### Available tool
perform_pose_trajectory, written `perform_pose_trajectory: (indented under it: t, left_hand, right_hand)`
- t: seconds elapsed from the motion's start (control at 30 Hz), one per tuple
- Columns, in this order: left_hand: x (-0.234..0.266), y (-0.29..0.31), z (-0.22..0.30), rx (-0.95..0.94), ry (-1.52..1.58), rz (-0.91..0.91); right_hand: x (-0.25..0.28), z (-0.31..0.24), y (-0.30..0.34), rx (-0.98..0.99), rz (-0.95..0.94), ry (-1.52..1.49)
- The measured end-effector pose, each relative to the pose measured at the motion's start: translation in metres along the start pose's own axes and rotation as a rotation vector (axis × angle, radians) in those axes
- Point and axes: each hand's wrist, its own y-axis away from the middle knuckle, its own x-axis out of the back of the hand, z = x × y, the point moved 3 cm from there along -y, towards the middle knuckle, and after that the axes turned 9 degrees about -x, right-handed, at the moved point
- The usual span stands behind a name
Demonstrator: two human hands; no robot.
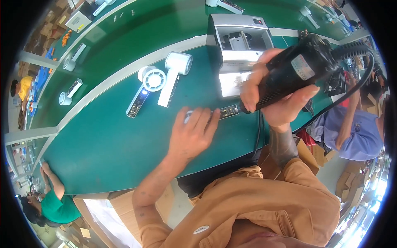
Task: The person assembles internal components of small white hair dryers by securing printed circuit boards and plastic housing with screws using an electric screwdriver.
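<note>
My right hand (285, 109) is wrapped round a thick black electric screwdriver (291, 68), its cord running off to the right. The screwdriver's tip points down at the end of a narrow circuit board (228, 111), close to it; whether they touch I cannot tell. That board lies in the handle of a small white handheld fan (187, 117) flat on the green table. Over this fan my left hand (191, 134) curls its fingers, holding it against the surface and hiding most of it. Two more white handheld fans, one with a round grille (154, 80), the other (178, 64) beside it, lie beyond my left hand.
A silver screw feeder (242, 56) stands just beyond the screwdriver. Past a pale divider (124, 62), more fans (70, 93) rest on a green surface. The black cord (351, 89) loops on the right. Co-workers sit at left (58, 206) and right (351, 128); cardboard boxes (132, 206) stand below the table.
</note>
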Motion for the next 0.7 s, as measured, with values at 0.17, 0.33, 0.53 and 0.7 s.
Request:
perform_pose_trajectory:
  t: [0.17, 0.33, 0.53, 0.7]
  left_hand:
    - [0.0005, 0.0020, -0.0002, -0.001, 0.002, -0.004]
    - [0.0032, -0.0005, 0.0004, -0.008, 0.018, -0.023]
    - [0.0048, -0.0013, 0.0003, 0.005, 0.031, -0.034]
    - [0.0062, -0.0031, 0.0006, 0.006, 0.035, -0.045]
  right_hand:
    - [-0.0045, 0.0000, 0.0028, -0.004, -0.004, -0.008]
    - [-0.0014, -0.0021, 0.0037, 0.005, -0.030, -0.047]
    - [0.0009, -0.0023, 0.0046, 0.020, -0.034, -0.004]
    - [0.0048, -0.0012, -0.0007, 0.025, -0.050, -0.096]
